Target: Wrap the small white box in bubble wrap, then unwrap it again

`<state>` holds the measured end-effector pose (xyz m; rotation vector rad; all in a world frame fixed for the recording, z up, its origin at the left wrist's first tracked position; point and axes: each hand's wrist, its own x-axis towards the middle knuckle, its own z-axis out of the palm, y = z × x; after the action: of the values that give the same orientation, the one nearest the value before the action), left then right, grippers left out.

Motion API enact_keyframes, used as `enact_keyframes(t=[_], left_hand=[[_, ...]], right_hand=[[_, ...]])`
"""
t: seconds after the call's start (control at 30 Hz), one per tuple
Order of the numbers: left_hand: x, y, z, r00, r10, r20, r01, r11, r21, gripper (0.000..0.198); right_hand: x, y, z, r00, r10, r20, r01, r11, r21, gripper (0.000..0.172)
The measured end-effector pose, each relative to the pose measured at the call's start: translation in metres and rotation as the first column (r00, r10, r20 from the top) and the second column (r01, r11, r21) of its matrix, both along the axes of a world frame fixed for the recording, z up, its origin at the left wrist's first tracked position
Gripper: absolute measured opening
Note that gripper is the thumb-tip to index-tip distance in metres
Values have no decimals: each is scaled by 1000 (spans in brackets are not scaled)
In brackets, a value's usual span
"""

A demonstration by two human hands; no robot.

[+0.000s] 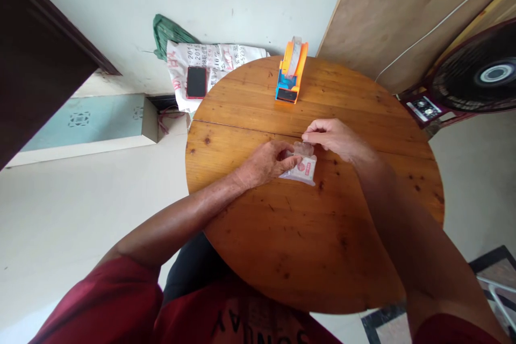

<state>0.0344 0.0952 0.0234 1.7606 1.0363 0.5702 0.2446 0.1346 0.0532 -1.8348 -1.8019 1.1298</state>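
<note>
- Step in hand, as judged: handling the clear flap (304, 149) at the far end of a small plastic packet (305, 168).
- Location: the packet lies flat on the round wooden table (342, 279), near its middle, slightly toward the far edge; its printed face, white with red marks, is up.
- Left hand (268, 164): grasping the packet by its left side, thumb across the printed face.
- Right hand (332, 137): thumb and forefinger brought together just beside the flap; whether they pinch it cannot be told.
- Next move, as judged: any further work on the flap calls for a fine fingertip grip by the right hand and steady pressure from the left, since so light a packet could slide.
- Containers: packet, clear plastic around the printed part; whether anything else is inside cannot be determined.
- Tape dispenser (287, 83), orange and blue, upright near the table's far edge; holds a roll of tape (296, 54).
- White sack (226, 59), beyond the table's far-left edge, with a phone (196, 82) lying on it; contents not visible.
- Green bag (171, 32), behind the sack; contents not visible.
</note>
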Motion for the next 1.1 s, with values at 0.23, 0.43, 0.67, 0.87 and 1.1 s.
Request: enact_keyframes(t=[0.23, 0.43, 0.67, 0.87, 1.1], left_hand=[[0, -5, -4, 999, 30, 36, -32, 998, 58, 41], [0, -8, -1, 998, 38, 51, -37, 999, -24, 44], [-1, -4, -1, 1000, 12, 26, -11, 999, -32, 44], [0, -4, 0, 998, 49, 39, -46, 996, -73, 50], [6, -4, -5, 995, 98, 30, -96, 994, -56, 61]], right_hand=[[6, -10, 2, 977, -15, -214, 20, 1000, 21, 21], [4, -14, -14, 934, -52, -355, 110, 983, 144, 22], [6, -17, -13, 902, -3, -431, 109, 969, 223, 17], [4, -20, -5, 923, 8, -386, 96, 963, 251, 15], [-11, -29, 15, 961, 48, -271, 29, 962, 271, 11]])
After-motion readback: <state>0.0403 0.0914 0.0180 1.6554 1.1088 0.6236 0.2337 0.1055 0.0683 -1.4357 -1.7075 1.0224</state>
